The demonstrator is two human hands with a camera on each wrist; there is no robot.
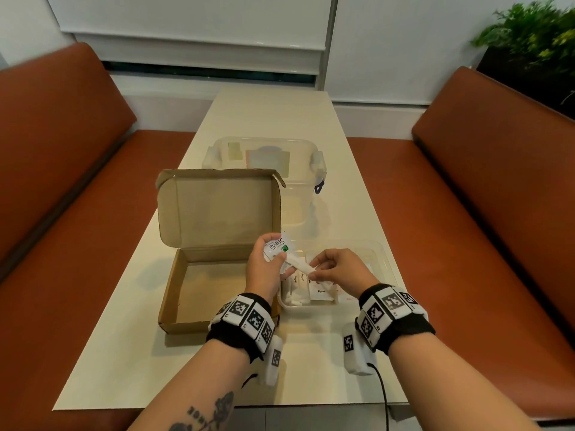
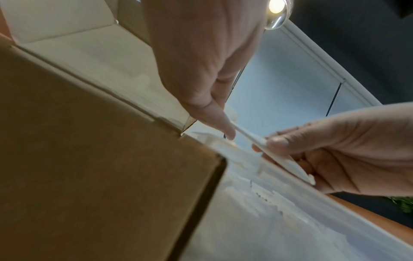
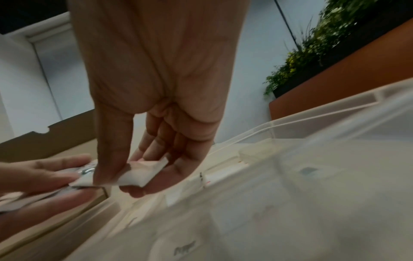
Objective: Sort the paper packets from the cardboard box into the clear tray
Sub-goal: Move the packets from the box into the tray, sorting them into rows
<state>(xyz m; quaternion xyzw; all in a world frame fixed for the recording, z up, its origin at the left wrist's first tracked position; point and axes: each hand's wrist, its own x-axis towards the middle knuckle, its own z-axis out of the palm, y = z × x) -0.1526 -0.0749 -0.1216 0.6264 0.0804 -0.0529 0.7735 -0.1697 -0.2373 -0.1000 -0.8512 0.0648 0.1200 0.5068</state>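
Observation:
The open cardboard box [image 1: 199, 284] sits left of centre with its lid standing up; no packet shows on its visible floor. My left hand [image 1: 267, 262] hovers at the box's right edge and grips a small bunch of packets, a Stevia packet [image 1: 278, 244] on top. My right hand [image 1: 329, 269] is over the clear tray [image 1: 384, 256] and pinches a white packet [image 1: 300, 268] between thumb and fingers. That packet's other end still lies under the left thumb [image 2: 225, 130]. In the right wrist view the white packet [image 3: 143, 174] sits under my thumb. Sugar and pepper packets [image 1: 311, 289] lie in the tray's near compartments.
A clear lidded container [image 1: 264, 157] stands on the cream table [image 1: 357, 194] behind the box. Brown bench seats [image 1: 77, 244] flank the table on both sides. A green plant [image 1: 535, 35] stands at the far right. Cables trail from the wrist bands near the front edge.

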